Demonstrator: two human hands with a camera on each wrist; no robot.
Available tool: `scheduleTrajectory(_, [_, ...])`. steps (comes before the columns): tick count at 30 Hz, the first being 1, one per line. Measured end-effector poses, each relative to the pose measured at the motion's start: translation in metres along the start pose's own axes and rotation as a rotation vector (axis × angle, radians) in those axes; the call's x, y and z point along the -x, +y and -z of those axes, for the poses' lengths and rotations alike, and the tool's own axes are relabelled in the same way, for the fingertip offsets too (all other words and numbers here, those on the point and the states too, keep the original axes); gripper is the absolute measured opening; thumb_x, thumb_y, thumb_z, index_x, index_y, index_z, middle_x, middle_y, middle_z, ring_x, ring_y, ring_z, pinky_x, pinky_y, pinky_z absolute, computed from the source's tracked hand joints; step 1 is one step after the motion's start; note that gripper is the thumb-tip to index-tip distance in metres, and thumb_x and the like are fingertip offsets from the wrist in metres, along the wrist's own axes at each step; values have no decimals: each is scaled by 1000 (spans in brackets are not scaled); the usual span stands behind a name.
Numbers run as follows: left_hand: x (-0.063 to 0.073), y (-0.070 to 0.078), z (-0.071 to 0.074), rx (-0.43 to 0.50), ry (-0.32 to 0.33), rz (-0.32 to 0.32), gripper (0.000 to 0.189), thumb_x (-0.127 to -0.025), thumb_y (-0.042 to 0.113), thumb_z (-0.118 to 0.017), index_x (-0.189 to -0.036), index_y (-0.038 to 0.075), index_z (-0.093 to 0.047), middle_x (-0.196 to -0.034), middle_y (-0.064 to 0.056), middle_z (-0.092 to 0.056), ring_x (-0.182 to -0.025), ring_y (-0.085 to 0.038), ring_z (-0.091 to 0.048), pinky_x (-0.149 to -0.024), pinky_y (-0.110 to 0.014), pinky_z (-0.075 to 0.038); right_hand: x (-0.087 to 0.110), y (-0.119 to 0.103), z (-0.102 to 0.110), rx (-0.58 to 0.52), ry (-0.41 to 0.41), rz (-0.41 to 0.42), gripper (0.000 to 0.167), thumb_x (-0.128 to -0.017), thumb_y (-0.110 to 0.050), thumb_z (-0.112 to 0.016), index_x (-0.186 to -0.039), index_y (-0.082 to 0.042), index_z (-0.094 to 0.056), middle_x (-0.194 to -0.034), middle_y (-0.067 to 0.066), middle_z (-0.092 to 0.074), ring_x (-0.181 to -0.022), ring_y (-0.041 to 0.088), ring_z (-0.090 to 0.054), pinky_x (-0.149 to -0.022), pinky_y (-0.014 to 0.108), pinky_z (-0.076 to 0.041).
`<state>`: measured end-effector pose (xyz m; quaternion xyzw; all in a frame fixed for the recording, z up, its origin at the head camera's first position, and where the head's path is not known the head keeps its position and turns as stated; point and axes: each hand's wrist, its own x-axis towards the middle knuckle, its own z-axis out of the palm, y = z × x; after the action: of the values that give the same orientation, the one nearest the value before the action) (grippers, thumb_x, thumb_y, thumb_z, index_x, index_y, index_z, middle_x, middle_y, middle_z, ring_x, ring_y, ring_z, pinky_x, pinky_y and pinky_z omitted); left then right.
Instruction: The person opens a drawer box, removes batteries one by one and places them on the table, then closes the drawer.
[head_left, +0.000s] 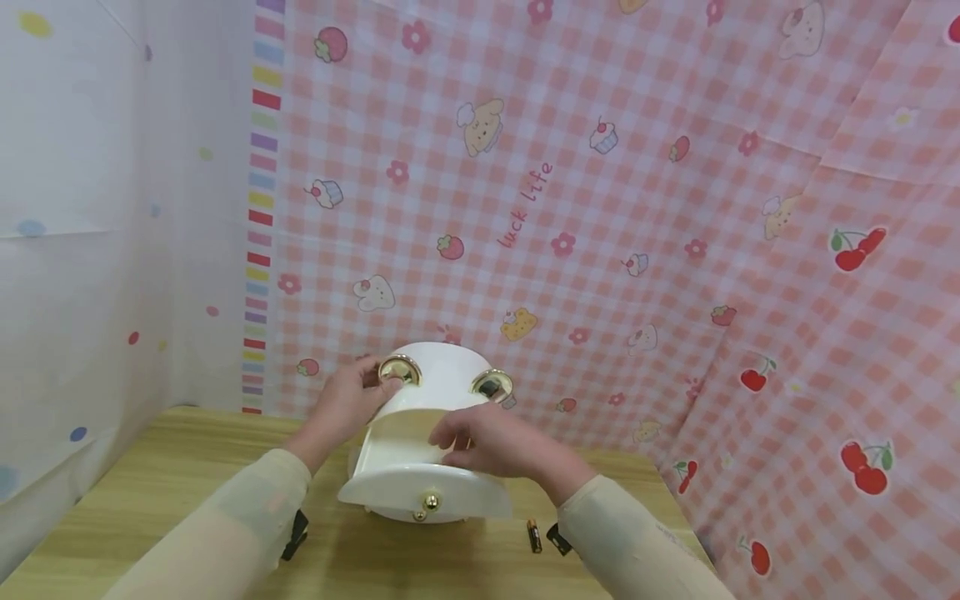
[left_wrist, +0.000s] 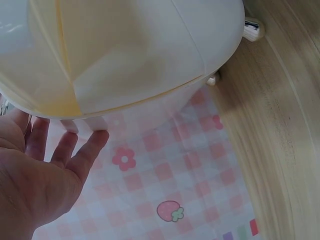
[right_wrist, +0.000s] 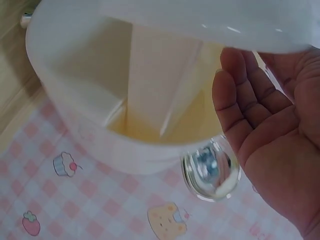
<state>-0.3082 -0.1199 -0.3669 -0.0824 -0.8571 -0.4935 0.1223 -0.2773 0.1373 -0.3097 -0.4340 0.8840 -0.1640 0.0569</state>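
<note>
A glossy white storage box (head_left: 444, 360) with a gold round ornament on each upper side stands on the table. Its curved front panel (head_left: 397, 492), bearing gold knobs, juts forward below an open cavity. My left hand (head_left: 348, 404) grips the box's left side, thumb by the left gold ornament (head_left: 400, 369); the left wrist view shows its fingers (left_wrist: 90, 150) along the box's edge. My right hand (head_left: 491, 437) hovers over the cavity with fingers loosely bent, below the right gold ornament (head_left: 492, 386). No object shows in its fingers in the right wrist view.
A battery (head_left: 534, 536) lies on the wooden table (head_left: 187, 492) to the right of the box. Behind and to the right hangs a pink checked cloth (head_left: 570, 333); a white dotted cloth (head_left: 82, 317) hangs at the left. Small gold feet (left_wrist: 253, 30) hold up the box.
</note>
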Motion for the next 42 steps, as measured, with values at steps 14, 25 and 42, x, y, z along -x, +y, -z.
scheduleTrajectory(14, [-1, -2, 0, -6, 24, -12, 37, -105, 28, -71, -134, 6, -68, -131, -23, -74, -128, -41, -68, -107, -55, -54, -21, 11, -12, -203, -187, -10, 25, -93, 1, -79, -115, -11, -80, -99, 5, -80, -81, -3, -68, -80, 17, -56])
scheduleTrajectory(25, [0, 0, -1, -26, 30, -11, 37, -104, 29, -72, -134, 7, -69, -131, -22, -74, -128, -41, -68, -107, -55, -54, -27, 18, -13, -401, -360, 5, 30, -94, 3, -77, -123, -3, -77, -113, 13, -81, -86, 0, -71, -85, 19, -58])
scheduleTrajectory(42, [0, 1, -1, -32, 18, 1, 42, -106, 32, -70, -138, 6, -67, -134, -23, -73, -129, -42, -67, -106, -56, -55, -33, 12, -5, -343, -533, 60, 36, -93, 8, -77, -129, 1, -75, -117, 20, -79, -84, -5, -66, -82, 16, -58])
